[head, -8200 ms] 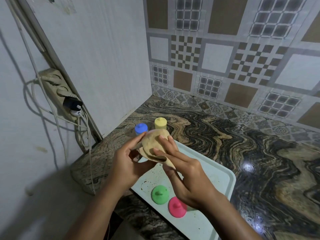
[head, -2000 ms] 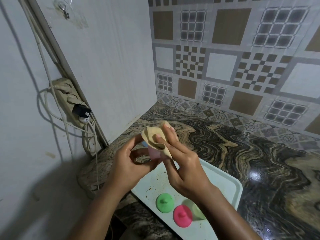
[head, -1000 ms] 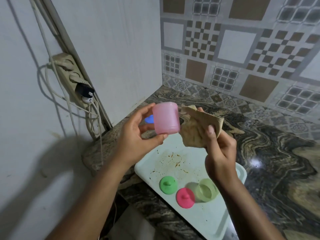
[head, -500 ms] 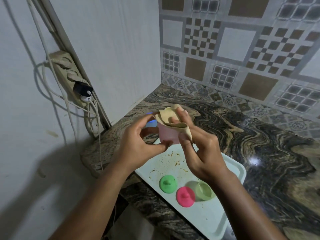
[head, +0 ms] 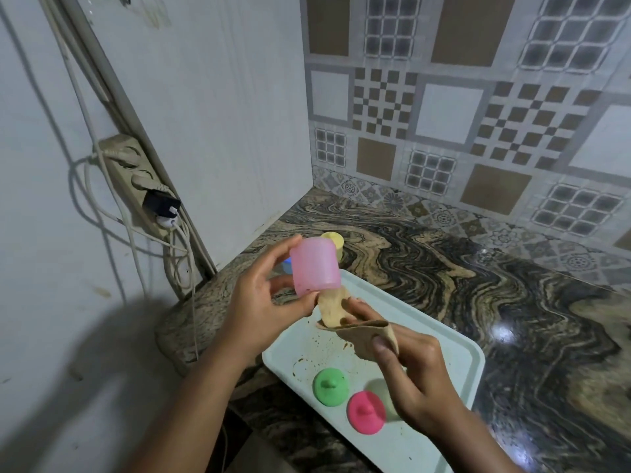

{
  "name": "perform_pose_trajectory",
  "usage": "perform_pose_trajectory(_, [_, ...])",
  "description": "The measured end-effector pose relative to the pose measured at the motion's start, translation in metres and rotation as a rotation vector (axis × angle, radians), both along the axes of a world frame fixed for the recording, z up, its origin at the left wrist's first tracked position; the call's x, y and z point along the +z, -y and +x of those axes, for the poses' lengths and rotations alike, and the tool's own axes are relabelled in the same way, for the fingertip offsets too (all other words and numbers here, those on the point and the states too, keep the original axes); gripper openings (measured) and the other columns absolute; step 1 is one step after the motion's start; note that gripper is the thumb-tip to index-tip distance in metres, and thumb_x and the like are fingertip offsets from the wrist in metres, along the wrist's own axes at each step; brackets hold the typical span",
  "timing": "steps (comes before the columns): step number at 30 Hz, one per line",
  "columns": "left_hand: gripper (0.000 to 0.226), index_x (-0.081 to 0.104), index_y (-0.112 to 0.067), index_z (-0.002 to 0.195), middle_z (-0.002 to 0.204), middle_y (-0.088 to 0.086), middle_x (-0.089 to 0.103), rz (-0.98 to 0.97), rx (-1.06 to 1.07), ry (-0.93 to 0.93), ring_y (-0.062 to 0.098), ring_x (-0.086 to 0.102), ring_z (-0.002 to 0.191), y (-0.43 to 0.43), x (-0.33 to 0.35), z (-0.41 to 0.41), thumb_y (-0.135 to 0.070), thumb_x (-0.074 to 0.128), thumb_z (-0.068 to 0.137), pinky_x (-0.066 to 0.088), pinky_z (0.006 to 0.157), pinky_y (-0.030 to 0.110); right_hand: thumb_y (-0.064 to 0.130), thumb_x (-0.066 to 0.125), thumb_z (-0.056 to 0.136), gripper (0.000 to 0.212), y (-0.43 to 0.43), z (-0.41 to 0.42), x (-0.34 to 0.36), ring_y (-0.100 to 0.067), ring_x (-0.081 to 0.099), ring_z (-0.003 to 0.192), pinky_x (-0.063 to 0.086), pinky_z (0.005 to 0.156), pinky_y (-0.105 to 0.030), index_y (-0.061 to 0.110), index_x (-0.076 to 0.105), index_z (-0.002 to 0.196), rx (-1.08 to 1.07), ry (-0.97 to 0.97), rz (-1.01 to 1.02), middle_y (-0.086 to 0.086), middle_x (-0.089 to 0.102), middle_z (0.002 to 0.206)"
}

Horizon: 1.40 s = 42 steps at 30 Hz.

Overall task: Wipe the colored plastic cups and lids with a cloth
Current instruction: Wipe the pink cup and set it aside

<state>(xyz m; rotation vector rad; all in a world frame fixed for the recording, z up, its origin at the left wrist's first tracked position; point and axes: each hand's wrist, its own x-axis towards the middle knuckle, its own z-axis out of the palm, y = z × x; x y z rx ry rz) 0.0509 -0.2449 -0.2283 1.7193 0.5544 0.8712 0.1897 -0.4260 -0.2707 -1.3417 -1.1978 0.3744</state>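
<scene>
Translucent pink plastic: the pink cup (head: pixel 316 268) is in the air above the far left corner of the tray (head: pixel 464 365), slightly tilted. The left hand (head: pixel 259 303) grips it, with the thumb at the lower rim and the fingers curled over the upper end. Which end is the mouth cannot be told.

The cloth (head: pixel 362 331), tan and crumpled, hangs just below the cup. Its upper end touches the cup's lower rim; whether it reaches inside is not visible. The right hand (head: pixel 418 373) pinches the cloth's lower fold, thumb pressed on top and the other fingers curled beneath.

On the tray, near edge: the green lid (head: pixel 330 386), knob up, and the pink lid (head: pixel 366 408) just beside it to the right, knob up. A pale green cup (head: pixel 375 390) sits behind the pink lid, mostly hidden by the right hand. Brown stains (head: pixel 324 349) speckle the tray's pale mint surface between the lids and the cloth.

Off the tray, on the marbled countertop (head: pixel 461 278) near the wall corner: a yellow cup (head: pixel 334 238), partly behind the pink cup, and a blue item (head: pixel 286 266), visible only as a sliver between the left fingers and the pink cup.

Left wall: power strip (head: pixel 133 179) with a black plug (head: pixel 160 203) and white cables. Back wall: patterned tiles (head: pixel 444 107).
</scene>
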Motion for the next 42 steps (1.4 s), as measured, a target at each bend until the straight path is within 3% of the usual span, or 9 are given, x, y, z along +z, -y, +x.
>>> perform_pose_trajectory(8, [0.087,0.056,-0.04,0.135,0.135,-0.012,0.059,-0.09,0.041,-0.038,0.014,0.07,0.1,0.002,-0.007,-0.008,0.0,0.091,0.067,0.063,0.066,0.055,-0.006,0.033,0.104,0.075,-0.013,-0.003,0.033,0.005,0.05,0.041,0.038,0.048,-0.004,0.033,0.069,0.051,-0.173,-0.445,0.084,0.017,0.052,0.044])
perform_pose_trajectory(13, [0.079,0.06,-0.038,0.131,0.13,-0.017,0.063,-0.09,-0.005,-0.095,0.022,0.075,0.091,0.015,-0.002,-0.007,0.0,0.09,0.068,0.062,0.054,0.051,0.023,0.048,0.108,0.042,-0.034,0.003,0.04,-0.004,0.051,0.062,0.044,0.055,-0.032,0.019,0.069,0.072,-0.17,-0.354,0.147,0.006,0.056,0.06])
perform_pose_trajectory(16, [0.084,0.057,-0.038,0.135,0.119,-0.027,0.069,-0.091,-0.022,-0.127,0.021,0.075,0.092,0.021,-0.003,0.0,0.003,0.089,0.069,0.063,0.061,0.047,0.025,0.049,0.102,0.026,-0.046,0.003,0.048,-0.008,0.066,0.09,0.047,0.072,-0.02,0.023,0.071,0.089,-0.143,-0.158,0.114,0.024,0.067,0.09])
perform_pose_trajectory(18, [0.084,0.057,-0.044,0.133,0.123,-0.021,0.069,-0.08,0.001,-0.143,0.022,0.074,0.097,0.022,-0.003,0.002,-0.006,0.093,0.067,0.063,0.069,0.053,0.012,0.048,0.103,0.028,-0.05,0.004,0.049,-0.013,0.054,0.137,0.049,0.097,-0.021,0.003,0.074,0.111,-0.108,0.049,0.078,0.013,0.065,0.132])
perform_pose_trajectory(21, [0.077,0.061,-0.039,0.132,0.119,-0.007,0.073,-0.038,0.054,-0.162,0.022,0.073,0.102,0.017,-0.002,0.0,-0.027,0.093,0.063,0.059,0.083,0.059,0.008,0.05,0.101,0.03,-0.052,0.008,0.045,-0.009,0.045,0.144,0.046,0.108,-0.025,-0.002,0.07,0.122,-0.088,0.186,0.047,-0.002,0.053,0.151])
perform_pose_trajectory(28, [0.072,0.061,-0.026,0.129,0.108,-0.015,0.074,0.077,0.113,-0.124,-0.003,0.072,0.092,0.012,0.006,-0.002,-0.007,0.092,0.067,0.056,0.078,0.014,0.013,0.048,0.103,0.038,-0.043,0.006,0.023,-0.021,0.043,0.146,0.045,0.114,-0.044,0.001,0.062,0.136,-0.019,0.261,0.081,-0.012,0.056,0.148])
perform_pose_trajectory(34, [0.078,0.061,-0.041,0.126,0.122,-0.007,0.07,0.014,0.091,-0.105,0.011,0.072,0.098,0.002,-0.001,0.0,-0.006,0.093,0.064,0.062,0.083,0.043,0.017,0.049,0.104,0.036,-0.023,0.003,0.007,-0.022,0.049,0.142,0.048,0.111,-0.044,0.0,0.065,0.131,-0.012,0.297,0.105,-0.007,0.053,0.15])
perform_pose_trajectory(39, [0.076,0.053,-0.031,0.125,0.131,-0.002,0.061,0.014,0.056,-0.093,0.009,0.072,0.098,0.001,-0.003,0.001,0.007,0.087,0.068,0.06,0.084,0.036,0.023,0.045,0.107,0.037,-0.012,0.007,-0.011,-0.019,0.05,0.142,0.047,0.112,-0.039,0.007,0.07,0.127,0.02,0.242,0.027,-0.004,0.062,0.143])
perform_pose_trajectory(42, [0.077,0.053,-0.031,0.129,0.132,-0.004,0.06,-0.011,0.052,-0.062,0.013,0.071,0.101,-0.001,-0.004,0.0,0.007,0.086,0.07,0.062,0.081,0.039,0.015,0.045,0.104,0.035,-0.007,0.005,-0.01,-0.017,0.062,0.129,0.062,0.085,-0.041,0.016,0.078,0.116,0.014,-0.078,-0.017,0.003,0.076,0.119])
